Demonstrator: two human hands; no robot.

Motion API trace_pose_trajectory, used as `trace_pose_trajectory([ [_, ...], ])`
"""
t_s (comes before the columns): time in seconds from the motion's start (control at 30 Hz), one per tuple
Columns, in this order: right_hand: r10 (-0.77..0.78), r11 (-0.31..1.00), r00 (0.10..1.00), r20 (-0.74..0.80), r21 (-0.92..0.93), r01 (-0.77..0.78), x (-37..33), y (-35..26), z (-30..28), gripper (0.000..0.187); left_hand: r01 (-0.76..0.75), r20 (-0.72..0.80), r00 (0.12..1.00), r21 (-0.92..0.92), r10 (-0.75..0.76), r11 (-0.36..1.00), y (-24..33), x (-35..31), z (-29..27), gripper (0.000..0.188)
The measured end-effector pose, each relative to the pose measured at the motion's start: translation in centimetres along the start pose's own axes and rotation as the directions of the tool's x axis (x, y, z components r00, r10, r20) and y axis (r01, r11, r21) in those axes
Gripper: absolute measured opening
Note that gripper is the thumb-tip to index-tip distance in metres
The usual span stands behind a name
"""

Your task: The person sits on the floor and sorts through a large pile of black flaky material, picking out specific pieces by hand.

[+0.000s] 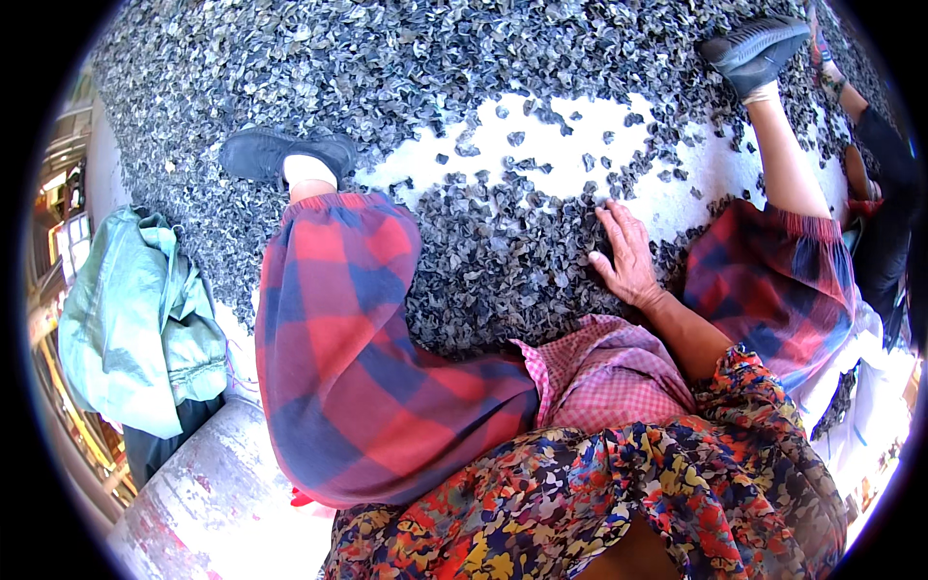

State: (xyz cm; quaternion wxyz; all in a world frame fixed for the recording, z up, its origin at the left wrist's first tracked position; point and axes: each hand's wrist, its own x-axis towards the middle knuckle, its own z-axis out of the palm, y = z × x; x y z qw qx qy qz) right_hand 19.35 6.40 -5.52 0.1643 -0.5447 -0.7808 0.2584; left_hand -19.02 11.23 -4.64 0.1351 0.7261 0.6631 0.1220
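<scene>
My right hand (pixel 628 255) rests low over a heap of small, dark, curled dried pieces (pixel 483 261) that look like wood ear mushrooms. Its fingers are stretched out with the thumb apart, and nothing shows in its grasp. Just past the fingertips, a pale patch of the sheet (pixel 541 145) shows through, with several loose pieces scattered on it. The heap lies between my legs, up against a pink checked cloth (pixel 609 377) at my lap. My left hand is out of the picture.
A thick layer of the same pieces spreads across the far side. My dark shoes (pixel 290 155) rest among them. A green bag or cloth (pixel 145 319) stands at the left. Another person's leg (pixel 884 184) and a white sack (pixel 875 387) are at the right.
</scene>
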Motion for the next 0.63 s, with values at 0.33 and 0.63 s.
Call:
trace_pose_trajectory([
  [0.33,-0.365,0.897,0.916,0.17,0.328,0.297,2.6,-6.9,3.9,0.067,-0.195,0.254,0.943,-0.109,0.217,0.975,2.9,-5.7,2.1,0.057],
  [0.63,-0.488,0.785,0.852,0.191,0.524,0.332,1.5,-12.1,10.1,0.064,-0.092,0.307,0.942,-0.165,0.139,0.982,1.9,-12.3,-1.5,0.055],
])
